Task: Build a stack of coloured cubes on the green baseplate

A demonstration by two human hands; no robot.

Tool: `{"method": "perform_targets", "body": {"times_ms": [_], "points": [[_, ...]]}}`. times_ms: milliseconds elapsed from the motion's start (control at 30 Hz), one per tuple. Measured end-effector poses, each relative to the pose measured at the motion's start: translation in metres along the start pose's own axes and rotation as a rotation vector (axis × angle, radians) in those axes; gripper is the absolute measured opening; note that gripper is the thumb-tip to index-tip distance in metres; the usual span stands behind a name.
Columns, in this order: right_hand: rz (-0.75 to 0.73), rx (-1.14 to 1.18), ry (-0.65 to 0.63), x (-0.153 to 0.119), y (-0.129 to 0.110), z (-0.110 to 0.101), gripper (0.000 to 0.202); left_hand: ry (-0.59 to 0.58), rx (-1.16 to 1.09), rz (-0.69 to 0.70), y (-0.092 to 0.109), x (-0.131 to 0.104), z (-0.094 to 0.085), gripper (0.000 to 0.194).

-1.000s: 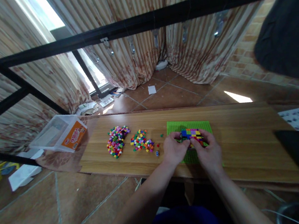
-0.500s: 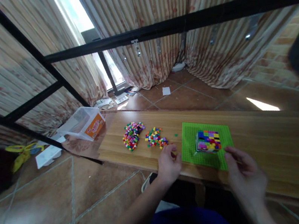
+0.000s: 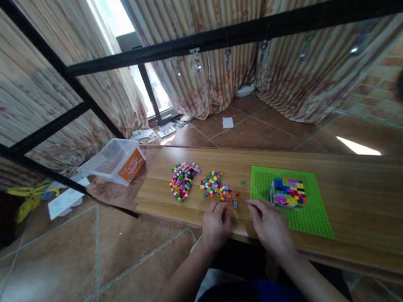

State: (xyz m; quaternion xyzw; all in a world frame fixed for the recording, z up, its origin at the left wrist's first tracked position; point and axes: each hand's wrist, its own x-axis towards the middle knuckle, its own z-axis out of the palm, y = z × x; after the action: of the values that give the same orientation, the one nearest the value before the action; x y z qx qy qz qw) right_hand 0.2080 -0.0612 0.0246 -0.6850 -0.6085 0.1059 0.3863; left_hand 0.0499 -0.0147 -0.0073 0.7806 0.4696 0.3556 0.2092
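My left hand [image 3: 215, 227] is closed, its fingers curled together at the near side of a small pile of toy bricks [image 3: 213, 185]; whatever it may hold is hidden. My right hand [image 3: 273, 225] is at the left edge of a green baseplate [image 3: 316, 224], thumb and fingers pinched; anything between them is too small to make out. Between the hands lie a blue brick [image 3: 235, 204] and a red brick [image 3: 237, 194]. A block built of many-coloured bricks [image 3: 289, 192] sits on the baseplate. A green brick [image 3: 243, 182] lies left of the plate.
A larger brick pile [image 3: 183, 180] lies farther left on the wooden table [image 3: 363, 191]. Beyond the table's left end stands a clear plastic box [image 3: 114, 163] with an orange label. A black metal bar [image 3: 154, 52] crosses in front of the curtains.
My right hand has moved left, from the right side of the brick block to the baseplate's left edge. My left hand has shifted slightly left, uncovering the blue and red bricks.
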Motion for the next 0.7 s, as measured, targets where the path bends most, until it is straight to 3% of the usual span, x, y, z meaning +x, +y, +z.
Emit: {"method": "perform_targets", "body": {"times_ms": [167,400,533,700], "points": [[-0.028,-0.174,-0.052,0.029,0.000,0.022,0.030,0.012,0.015,0.036,-0.002,-0.001,0.001,0.016],[-0.049,-0.222,-0.096,0.038,0.005,0.041,0.028,0.004,0.020,0.038,-0.003,0.001,0.001,0.016],[-0.063,-0.215,-0.091,0.036,0.003,0.037,0.030,-0.002,0.019,0.029,-0.003,0.002,0.000,0.016],[-0.072,-0.077,-0.010,0.015,-0.003,0.010,0.032,0.010,0.030,0.027,-0.001,0.002,-0.002,0.014]]}}
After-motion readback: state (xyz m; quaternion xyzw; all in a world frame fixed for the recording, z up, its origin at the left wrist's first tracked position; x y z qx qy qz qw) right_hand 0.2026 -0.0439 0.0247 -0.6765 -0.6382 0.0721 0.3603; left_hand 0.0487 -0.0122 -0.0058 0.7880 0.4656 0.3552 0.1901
